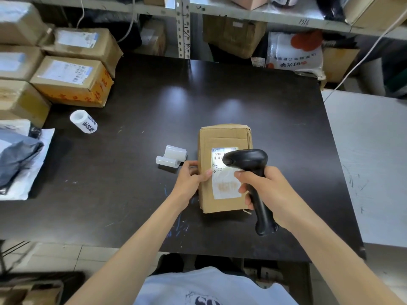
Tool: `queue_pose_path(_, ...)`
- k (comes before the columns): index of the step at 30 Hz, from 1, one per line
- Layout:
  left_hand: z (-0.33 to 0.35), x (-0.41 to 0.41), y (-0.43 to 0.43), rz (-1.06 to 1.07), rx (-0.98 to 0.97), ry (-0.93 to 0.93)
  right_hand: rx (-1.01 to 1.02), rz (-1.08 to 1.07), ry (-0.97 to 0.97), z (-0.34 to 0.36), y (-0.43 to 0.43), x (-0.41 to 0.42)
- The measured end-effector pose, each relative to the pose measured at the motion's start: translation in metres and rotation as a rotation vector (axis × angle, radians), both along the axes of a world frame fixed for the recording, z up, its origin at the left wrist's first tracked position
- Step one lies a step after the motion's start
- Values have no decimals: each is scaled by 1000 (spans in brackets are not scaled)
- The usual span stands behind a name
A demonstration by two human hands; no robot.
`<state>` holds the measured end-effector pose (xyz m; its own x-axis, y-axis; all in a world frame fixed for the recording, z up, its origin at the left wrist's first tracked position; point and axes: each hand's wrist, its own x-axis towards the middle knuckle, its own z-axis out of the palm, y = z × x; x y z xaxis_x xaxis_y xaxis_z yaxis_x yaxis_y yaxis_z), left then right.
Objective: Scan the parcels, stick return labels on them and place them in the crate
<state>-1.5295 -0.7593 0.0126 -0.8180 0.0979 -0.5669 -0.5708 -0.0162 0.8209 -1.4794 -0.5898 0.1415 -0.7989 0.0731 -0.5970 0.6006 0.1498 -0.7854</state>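
Parcel: cardboard parcel (224,168) lay centre frame on the dark worktop (136,194), shipping label (225,172) facing up.
Left hand (190,179): thumb and fingers gripped the parcel's left edge.
Right hand (266,192): wrapped round the black scanner (253,179), aimed at the label.
Risk: glare on the label might spoil the read.
Label roll (83,121): left of frame, well apart.

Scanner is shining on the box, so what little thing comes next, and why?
Probably lay the scanner down: the right hand grips it, the left hand holds the parcel, and the label roll lies untouched on the table.
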Motion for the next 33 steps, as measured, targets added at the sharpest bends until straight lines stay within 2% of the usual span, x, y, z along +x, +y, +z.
queue_pose_path(3, -1, -1, 0, -12, -86, 23, 4, -19, 0, -4, 3, -2)
queue_pose_path(8, 3, -15, 3, -262, -506, 182, 87, -113, 33, -24, 17, -22)
queue_pose_path(10, 6, -27, 2, -339, -709, 315, 171, -121, 60, -39, 28, -37)
queue_pose_path(14, 12, -59, -10, -202, -1174, 567, 451, -76, 107, -73, 51, -70)
queue_pose_path(16, 9, -74, -18, -251, -1421, 463, 600, -58, 139, -91, 59, -84)
queue_pose_path(18, 2, -84, -24, -376, -1489, 263, 736, -44, 130, -108, 64, -96)
queue_pose_path(20, -5, -89, -26, -461, -1453, 185, 883, -19, 105, -122, 68, -104)
queue_pose_path(22, -6, -89, -28, -407, -1312, 237, 966, 2, 106, -132, 71, -108)
queue_pose_path(27, 18, -66, -31, -128, -633, 581, 912, 21, 50, -125, 76, -108)
queue_pose_path(28, 25, -60, -32, -101, -543, 619, 899, -21, 102, -118, 72, -105)
queue_pose_path(30, 37, -50, -34, -59, -409, 645, 863, -124, 402, -99, 54, -96)
queue_pose_path(32, 47, -43, -36, -33, -321, 643, 630, -95, 640, -73, 22, -92)
queue_pose_path(33, 51, -40, -36, -28, -283, 637, 467, -5, 650, -61, 4, -92)
